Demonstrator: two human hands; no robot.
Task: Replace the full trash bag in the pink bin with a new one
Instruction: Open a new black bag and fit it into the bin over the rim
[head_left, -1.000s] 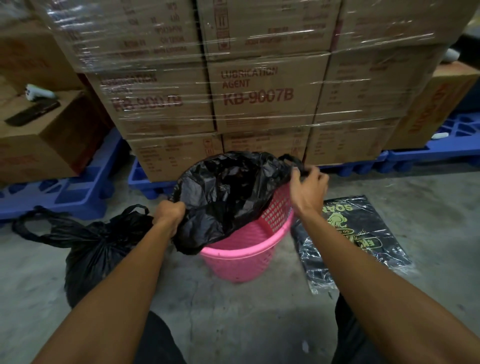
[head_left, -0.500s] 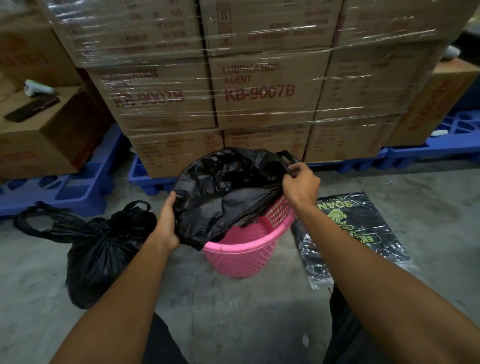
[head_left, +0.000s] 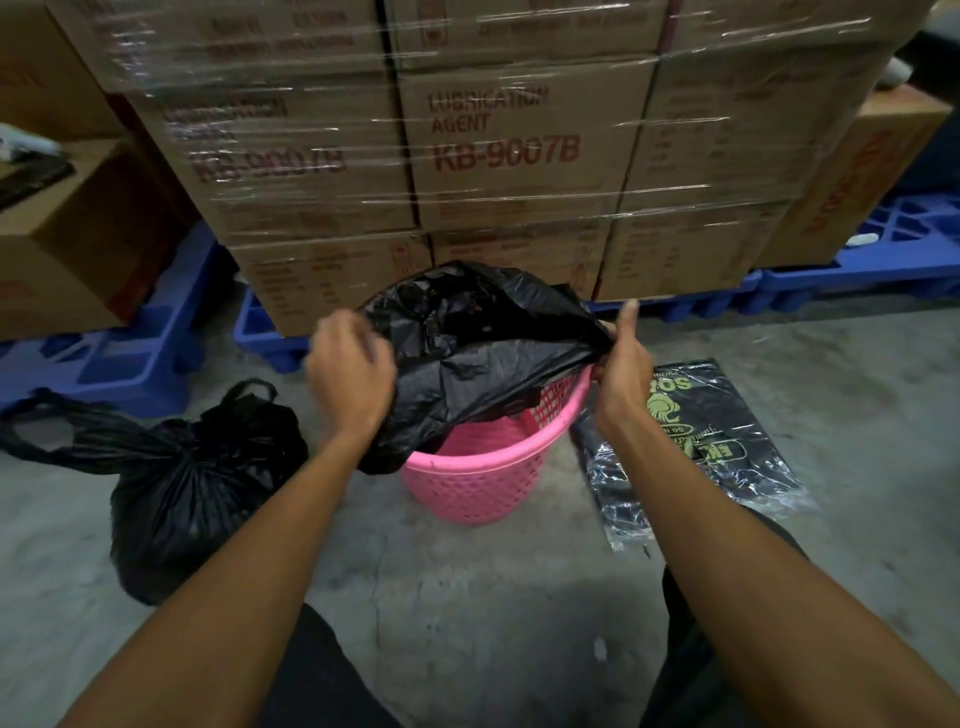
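Note:
The pink bin (head_left: 475, 480) stands on the concrete floor in front of me. A new black trash bag (head_left: 467, 353) is spread over its mouth, bunched and hanging partly inside. My left hand (head_left: 350, 376) grips the bag's left edge, raised above the rim. My right hand (head_left: 621, 371) pinches the bag's right edge at the bin's far right rim. The full, tied black trash bag (head_left: 192, 486) sits on the floor to the left of the bin.
A clear pack of black bags (head_left: 696, 447) lies flat on the floor right of the bin. Shrink-wrapped cardboard boxes (head_left: 519, 150) on blue pallets (head_left: 130, 353) stand directly behind it. My knees frame the floor nearest me.
My left hand has lifted from the bin's lower left side up above the rim, pulling the bag's edge with it. My right hand stayed at the right rim.

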